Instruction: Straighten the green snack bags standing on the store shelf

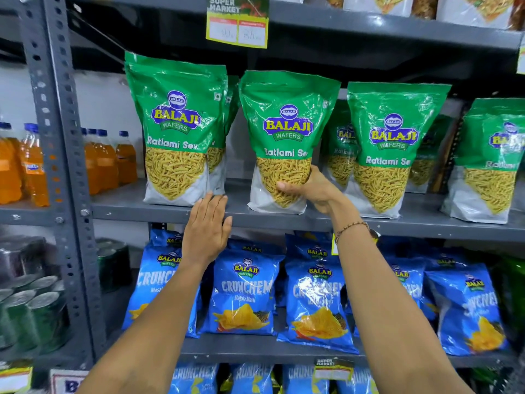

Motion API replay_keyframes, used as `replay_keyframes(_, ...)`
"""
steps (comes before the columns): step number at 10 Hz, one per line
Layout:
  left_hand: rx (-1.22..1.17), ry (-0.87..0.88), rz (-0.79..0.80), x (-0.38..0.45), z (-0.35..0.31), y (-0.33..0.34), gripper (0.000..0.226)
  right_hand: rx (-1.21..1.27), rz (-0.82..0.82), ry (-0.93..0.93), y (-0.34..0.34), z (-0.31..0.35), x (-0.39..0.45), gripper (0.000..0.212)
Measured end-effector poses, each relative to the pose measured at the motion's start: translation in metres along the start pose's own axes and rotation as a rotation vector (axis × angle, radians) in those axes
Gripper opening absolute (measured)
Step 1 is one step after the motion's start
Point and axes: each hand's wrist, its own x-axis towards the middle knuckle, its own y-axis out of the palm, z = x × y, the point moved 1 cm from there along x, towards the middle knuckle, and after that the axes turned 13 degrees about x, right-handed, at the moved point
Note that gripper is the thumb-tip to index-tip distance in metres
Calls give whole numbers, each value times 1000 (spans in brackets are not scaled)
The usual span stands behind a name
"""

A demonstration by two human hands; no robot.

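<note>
Several green Balaji Ratlami Sev bags stand in a row on the grey shelf (159, 213). My right hand (311, 189) grips the lower right side of the second green bag (285, 137), which stands near the shelf's front edge, leaning slightly left. My left hand (207, 228) is flat with fingers together, raised in front of the shelf edge just below the leftmost green bag (177, 129), fingertips close to its bottom right corner. To the right stand a third green bag (390, 149) and a fourth green bag (494, 160). More green bags stand behind these.
Blue Crunchem bags (244, 291) fill the shelf below. Orange drink bottles (105, 163) stand left of the grey upright post (61, 155). Cans (31, 305) sit at the lower left. A yellow price tag (237, 22) hangs from the shelf above.
</note>
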Motion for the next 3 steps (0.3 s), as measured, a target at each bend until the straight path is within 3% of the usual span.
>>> replay_keyframes(2, -20, 21, -9, -1, 0, 1, 51, 13, 28, 54, -6, -2, 7, 97)
replay_keyframes(3, -84, -43, -23, -1, -3, 1, 52, 4, 11, 41, -1, -6, 2, 103)
